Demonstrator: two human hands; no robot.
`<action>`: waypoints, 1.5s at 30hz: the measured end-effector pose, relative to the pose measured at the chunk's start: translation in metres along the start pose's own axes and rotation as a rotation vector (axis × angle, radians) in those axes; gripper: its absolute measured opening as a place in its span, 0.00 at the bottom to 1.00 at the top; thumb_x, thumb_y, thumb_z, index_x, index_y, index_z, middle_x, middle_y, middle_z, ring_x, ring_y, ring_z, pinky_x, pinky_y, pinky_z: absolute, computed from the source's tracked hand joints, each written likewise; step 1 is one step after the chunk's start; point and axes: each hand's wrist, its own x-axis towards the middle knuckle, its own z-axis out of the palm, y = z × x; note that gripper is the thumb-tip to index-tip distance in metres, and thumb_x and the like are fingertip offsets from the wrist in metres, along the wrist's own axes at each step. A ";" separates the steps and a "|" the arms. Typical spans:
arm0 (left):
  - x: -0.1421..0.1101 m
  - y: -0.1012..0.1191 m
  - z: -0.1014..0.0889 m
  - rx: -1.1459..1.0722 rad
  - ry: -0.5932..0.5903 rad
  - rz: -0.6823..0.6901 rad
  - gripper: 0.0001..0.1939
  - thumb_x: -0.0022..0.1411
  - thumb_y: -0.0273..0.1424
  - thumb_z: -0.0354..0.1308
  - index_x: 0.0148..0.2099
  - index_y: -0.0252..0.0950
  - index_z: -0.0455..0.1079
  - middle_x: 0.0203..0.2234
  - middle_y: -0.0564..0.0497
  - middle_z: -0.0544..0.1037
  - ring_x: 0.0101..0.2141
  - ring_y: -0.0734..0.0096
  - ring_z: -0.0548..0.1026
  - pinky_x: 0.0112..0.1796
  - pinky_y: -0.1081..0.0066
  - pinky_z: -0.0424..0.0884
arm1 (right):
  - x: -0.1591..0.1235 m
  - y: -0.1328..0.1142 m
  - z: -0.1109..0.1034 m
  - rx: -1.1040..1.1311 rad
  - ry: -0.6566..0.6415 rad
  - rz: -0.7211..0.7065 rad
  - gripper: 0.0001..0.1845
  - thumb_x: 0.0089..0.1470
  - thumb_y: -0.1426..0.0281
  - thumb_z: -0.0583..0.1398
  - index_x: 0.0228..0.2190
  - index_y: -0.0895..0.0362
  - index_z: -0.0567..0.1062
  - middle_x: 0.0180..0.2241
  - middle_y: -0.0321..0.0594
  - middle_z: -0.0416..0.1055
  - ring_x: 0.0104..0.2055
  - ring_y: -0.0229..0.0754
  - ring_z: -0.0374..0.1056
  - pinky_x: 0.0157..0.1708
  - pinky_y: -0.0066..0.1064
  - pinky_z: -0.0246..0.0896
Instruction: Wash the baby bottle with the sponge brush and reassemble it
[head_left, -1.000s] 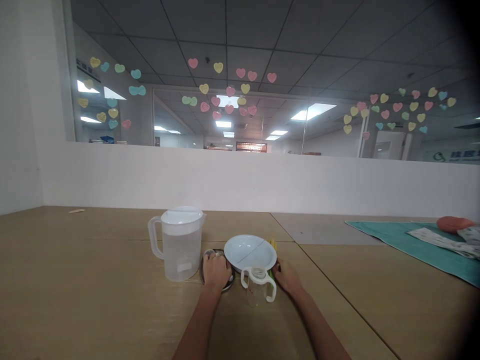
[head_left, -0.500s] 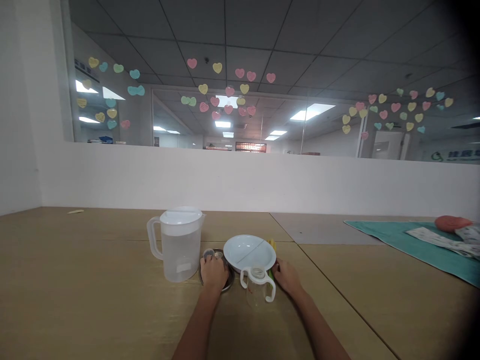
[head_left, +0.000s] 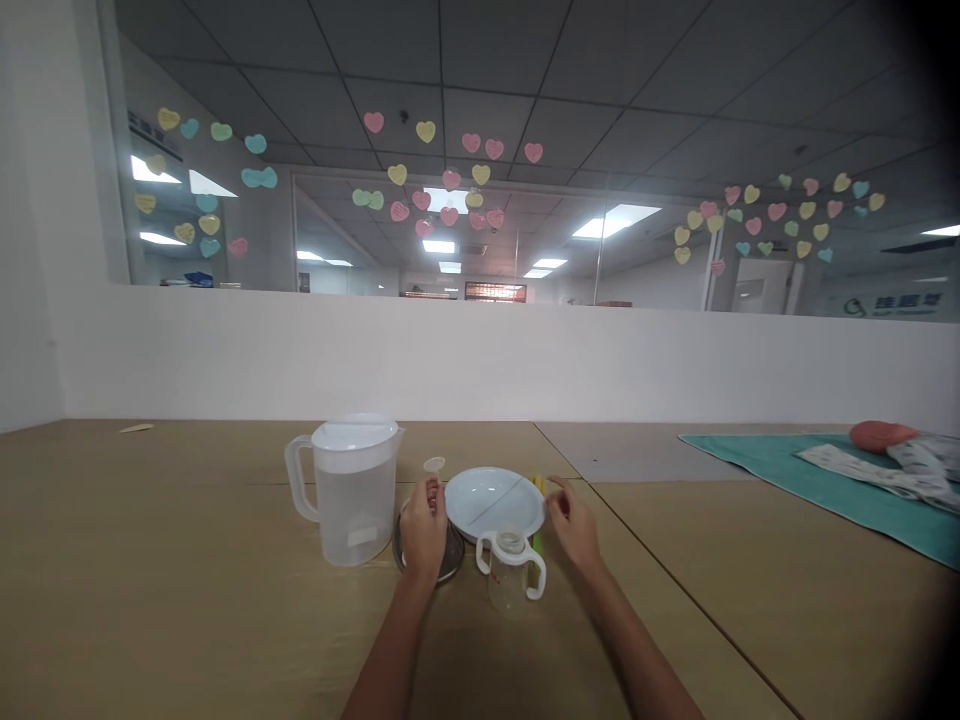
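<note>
My left hand is closed on a small translucent piece with a flat round top, raised above a round dark metal dish. What kind of piece it is, I cannot make out. My right hand hovers right of the white bowl, fingers bent and apart, with nothing visible in them. Between that hand and the bowl is a slim yellow-and-green thing, partly hidden. In front of the bowl stands a clear baby bottle, uncapped, with two white handles.
Left of the dish stands a translucent lidded jug with its handle to the left. At the far right a teal cloth carries a red-orange item and patterned fabric. A white wall bounds the table behind.
My left hand has lifted from the metal dish with the small translucent piece in its fingers. My right hand has risen slightly, its fingers more apart. The view has shifted a little.
</note>
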 end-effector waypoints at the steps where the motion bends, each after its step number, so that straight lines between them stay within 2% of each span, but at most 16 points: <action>1: -0.001 0.000 0.002 -0.073 0.009 -0.008 0.13 0.63 0.35 0.48 0.47 0.36 0.65 0.35 0.47 0.78 0.35 0.68 0.77 0.36 0.70 0.72 | 0.004 -0.003 0.001 0.075 -0.059 -0.045 0.25 0.55 0.64 0.47 0.50 0.60 0.68 0.31 0.41 0.74 0.32 0.42 0.69 0.32 0.29 0.60; 4: -0.005 0.000 0.007 -0.142 -0.018 0.003 0.14 0.62 0.33 0.47 0.48 0.36 0.65 0.36 0.46 0.78 0.36 0.66 0.77 0.38 0.67 0.73 | 0.019 -0.014 0.008 0.024 -0.295 -0.158 0.25 0.56 0.65 0.47 0.52 0.58 0.68 0.31 0.40 0.75 0.31 0.41 0.69 0.34 0.29 0.61; 7: -0.010 0.000 0.011 -0.086 -0.101 0.128 0.13 0.60 0.29 0.46 0.43 0.37 0.69 0.39 0.46 0.78 0.42 0.63 0.75 0.44 0.63 0.70 | 0.036 -0.026 0.023 -0.272 -0.488 -0.216 0.23 0.56 0.68 0.48 0.52 0.54 0.69 0.35 0.41 0.77 0.37 0.42 0.71 0.40 0.31 0.59; 9: -0.013 0.000 0.012 -0.076 -0.154 0.205 0.13 0.59 0.28 0.46 0.43 0.37 0.70 0.40 0.45 0.77 0.44 0.63 0.74 0.46 0.62 0.69 | 0.045 -0.031 0.035 -0.404 -0.551 -0.233 0.20 0.55 0.67 0.51 0.49 0.51 0.72 0.41 0.42 0.76 0.43 0.44 0.70 0.44 0.33 0.56; 12: -0.016 0.001 0.015 -0.070 -0.242 0.253 0.15 0.61 0.28 0.45 0.46 0.36 0.70 0.42 0.45 0.77 0.45 0.63 0.73 0.47 0.62 0.69 | 0.051 -0.033 0.052 -0.432 -0.539 -0.232 0.13 0.53 0.68 0.55 0.37 0.51 0.79 0.38 0.42 0.77 0.44 0.48 0.70 0.48 0.39 0.53; 15: -0.019 -0.001 0.018 -0.047 -0.331 0.257 0.16 0.62 0.28 0.44 0.49 0.36 0.68 0.46 0.45 0.75 0.48 0.64 0.72 0.49 0.63 0.68 | 0.054 -0.030 0.057 -0.408 -0.464 -0.202 0.11 0.51 0.70 0.56 0.30 0.53 0.79 0.34 0.43 0.78 0.42 0.48 0.71 0.48 0.40 0.53; 20: -0.023 -0.003 0.022 0.017 -0.416 0.203 0.17 0.63 0.29 0.43 0.50 0.37 0.67 0.48 0.45 0.73 0.49 0.64 0.71 0.50 0.63 0.67 | 0.061 -0.038 0.037 -0.214 -0.221 -0.134 0.16 0.56 0.67 0.50 0.36 0.54 0.76 0.39 0.44 0.77 0.39 0.43 0.72 0.41 0.33 0.62; 22: -0.023 -0.001 0.022 0.037 -0.440 0.189 0.17 0.64 0.30 0.42 0.49 0.37 0.68 0.47 0.45 0.74 0.48 0.65 0.72 0.50 0.64 0.67 | 0.058 -0.051 0.024 0.270 0.024 -0.067 0.15 0.52 0.60 0.55 0.34 0.57 0.74 0.32 0.46 0.77 0.34 0.45 0.73 0.36 0.35 0.65; 24: -0.023 0.002 0.021 0.060 -0.470 0.176 0.16 0.65 0.30 0.40 0.47 0.37 0.68 0.43 0.45 0.75 0.45 0.65 0.73 0.48 0.64 0.67 | 0.048 -0.069 0.012 0.604 0.081 -0.052 0.19 0.48 0.57 0.60 0.38 0.57 0.70 0.30 0.44 0.77 0.33 0.45 0.73 0.35 0.35 0.66; 25: -0.023 0.004 0.020 0.070 -0.484 0.170 0.17 0.65 0.30 0.40 0.45 0.37 0.69 0.42 0.45 0.75 0.44 0.65 0.73 0.47 0.65 0.67 | 0.041 -0.079 0.006 0.686 0.067 -0.056 0.21 0.47 0.57 0.61 0.40 0.56 0.69 0.30 0.43 0.77 0.34 0.44 0.73 0.36 0.35 0.67; 27: -0.022 0.006 0.019 0.079 -0.503 0.165 0.17 0.66 0.30 0.39 0.43 0.36 0.69 0.40 0.45 0.75 0.43 0.65 0.73 0.46 0.66 0.67 | 0.024 -0.096 -0.003 0.707 0.002 -0.098 0.20 0.48 0.58 0.62 0.41 0.56 0.69 0.30 0.42 0.77 0.36 0.44 0.73 0.38 0.35 0.66; 30: -0.022 0.005 0.019 0.063 -0.499 0.171 0.17 0.66 0.31 0.39 0.42 0.36 0.69 0.39 0.45 0.76 0.42 0.65 0.74 0.45 0.68 0.67 | 0.003 -0.109 -0.009 0.514 -0.066 -0.224 0.13 0.51 0.59 0.59 0.32 0.56 0.74 0.34 0.44 0.76 0.37 0.44 0.72 0.40 0.34 0.66; 33: -0.022 0.004 0.020 0.048 -0.467 0.159 0.16 0.66 0.32 0.40 0.42 0.37 0.69 0.40 0.45 0.76 0.42 0.65 0.74 0.44 0.69 0.67 | -0.004 -0.105 -0.007 0.437 -0.069 -0.292 0.13 0.53 0.59 0.57 0.29 0.55 0.76 0.32 0.43 0.76 0.36 0.44 0.72 0.38 0.32 0.66; 37: -0.023 0.006 0.020 0.051 -0.452 0.137 0.16 0.66 0.32 0.40 0.42 0.36 0.70 0.38 0.45 0.77 0.41 0.65 0.75 0.42 0.70 0.67 | -0.003 -0.092 -0.003 0.485 -0.084 -0.276 0.13 0.54 0.60 0.57 0.30 0.56 0.75 0.32 0.44 0.76 0.36 0.43 0.72 0.38 0.32 0.66; 41: -0.023 0.008 0.019 0.066 -0.462 0.130 0.16 0.66 0.31 0.40 0.39 0.36 0.70 0.36 0.45 0.77 0.39 0.65 0.75 0.42 0.70 0.67 | -0.001 -0.087 -0.009 0.480 -0.145 -0.281 0.14 0.54 0.59 0.57 0.30 0.56 0.76 0.32 0.44 0.75 0.36 0.44 0.72 0.37 0.32 0.66; 45: -0.023 0.008 0.018 0.052 -0.481 0.161 0.17 0.66 0.31 0.39 0.42 0.36 0.70 0.39 0.46 0.77 0.41 0.65 0.74 0.43 0.69 0.66 | 0.000 -0.084 -0.016 0.441 -0.146 -0.259 0.15 0.53 0.58 0.58 0.30 0.56 0.76 0.32 0.45 0.76 0.36 0.45 0.72 0.34 0.31 0.66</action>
